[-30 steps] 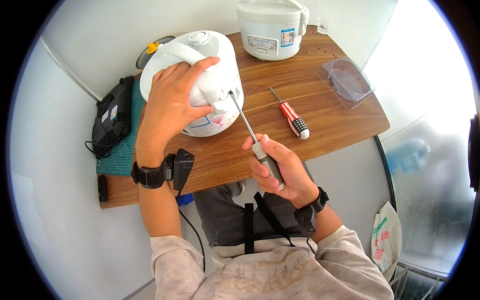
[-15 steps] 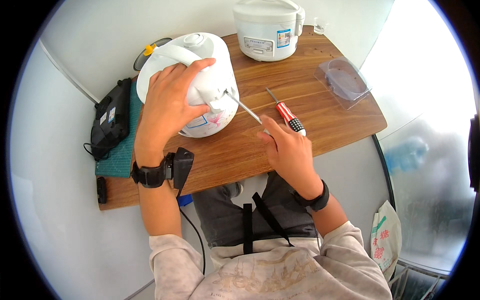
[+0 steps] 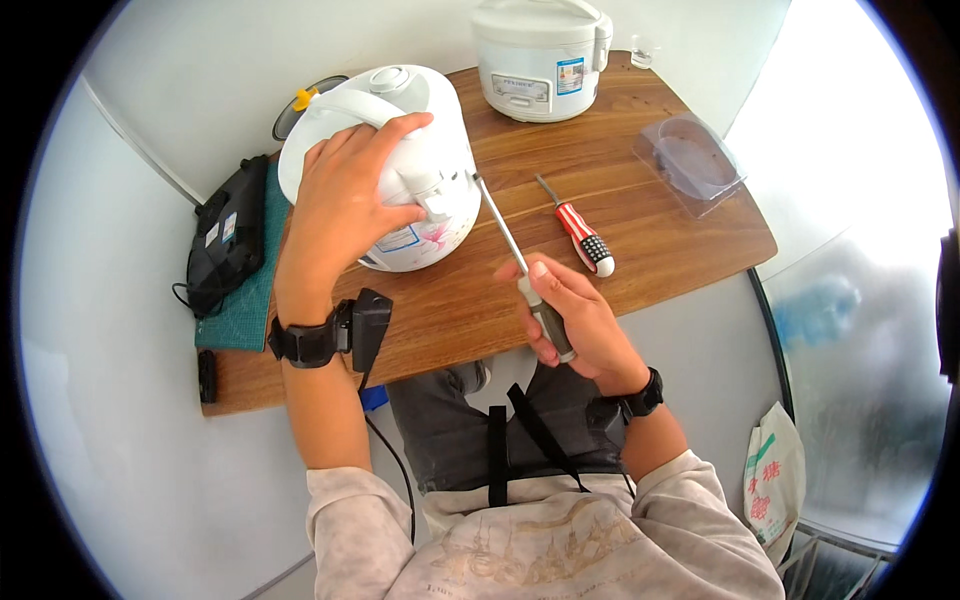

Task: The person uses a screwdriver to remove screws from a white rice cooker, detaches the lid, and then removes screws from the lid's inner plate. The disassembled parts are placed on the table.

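My left hand [image 3: 345, 200] grips the top of a white rice cooker [image 3: 445, 110], fingers across its lid and handle, thumb beside a small white catch piece at the side. In my right hand [image 3: 580, 315] is a screwdriver [image 3: 505, 230] with a long metal shaft and a grey handle, the palm turned partly up. Its tip points up to the left, close to the cooker's side near a small hole. Something small and dark sits at the tip, too small to make out. A second screwdriver [image 3: 582, 238], red, white and black, lies on the table to the right.
Another rice cooker [image 3: 535, 65] stands at the back, with a small clear cup [image 3: 643, 50] beside it. A clear plastic tray [image 3: 695, 170] lies at the right. On the left, a black device [image 3: 230, 240] rests by a green cutting mat [image 3: 235, 325].
The screwdriver tip has come away from the cooker's hole, a little to the right. My right hand has turned palm-up, exposing the grey handle. My left hand keeps its hold.
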`<state>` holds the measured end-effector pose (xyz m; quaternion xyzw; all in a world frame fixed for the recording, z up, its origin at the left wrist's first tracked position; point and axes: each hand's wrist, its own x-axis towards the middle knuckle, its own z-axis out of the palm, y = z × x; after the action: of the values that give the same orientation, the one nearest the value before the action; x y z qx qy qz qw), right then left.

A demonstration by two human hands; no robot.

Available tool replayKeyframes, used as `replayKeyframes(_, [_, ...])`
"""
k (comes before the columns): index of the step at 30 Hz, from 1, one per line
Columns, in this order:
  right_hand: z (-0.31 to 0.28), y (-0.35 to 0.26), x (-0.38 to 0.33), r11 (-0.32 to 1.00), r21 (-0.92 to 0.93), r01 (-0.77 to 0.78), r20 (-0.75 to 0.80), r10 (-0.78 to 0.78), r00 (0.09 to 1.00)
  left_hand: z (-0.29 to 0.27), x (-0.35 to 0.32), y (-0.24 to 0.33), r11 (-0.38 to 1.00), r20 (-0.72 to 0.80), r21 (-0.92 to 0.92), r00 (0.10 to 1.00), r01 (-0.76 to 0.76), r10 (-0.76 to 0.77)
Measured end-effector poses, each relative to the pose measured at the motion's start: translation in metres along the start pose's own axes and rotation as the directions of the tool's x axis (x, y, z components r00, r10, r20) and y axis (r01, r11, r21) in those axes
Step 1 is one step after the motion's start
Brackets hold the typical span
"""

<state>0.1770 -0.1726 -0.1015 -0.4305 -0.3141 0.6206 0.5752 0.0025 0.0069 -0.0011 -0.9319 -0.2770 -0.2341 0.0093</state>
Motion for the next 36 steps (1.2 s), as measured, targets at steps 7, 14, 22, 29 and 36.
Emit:
replayKeyframes(7, [0.002,0.005,-0.002,0.974,0.209,-0.09,0.11,0.068,0.992,-0.007,-0.002,-0.004,1.0,0.074,-0.024,0.997,-0.009,0.011])
replayKeyframes(14, [0.006,0.01,-0.001,0.962,0.252,-0.105,0.136,0.072,0.988,-0.009,-0.003,0.0,0.999,0.078,-0.035,0.997,-0.008,0.011])
replayKeyframes(22, [0.008,0.013,0.0,0.954,0.277,-0.113,0.16,0.07,0.985,-0.007,-0.004,-0.001,1.0,0.073,-0.018,0.997,-0.002,0.004])
replayKeyframes(29, [0.008,0.02,0.003,0.891,0.427,-0.152,0.245,0.048,0.968,-0.007,-0.005,-0.001,0.999,0.061,-0.033,0.998,-0.007,0.009])
replayKeyframes(36, [-0.004,0.024,0.008,0.781,0.565,-0.266,0.39,0.031,0.92,-0.006,-0.004,-0.001,0.999,0.042,-0.028,0.999,-0.019,0.02])
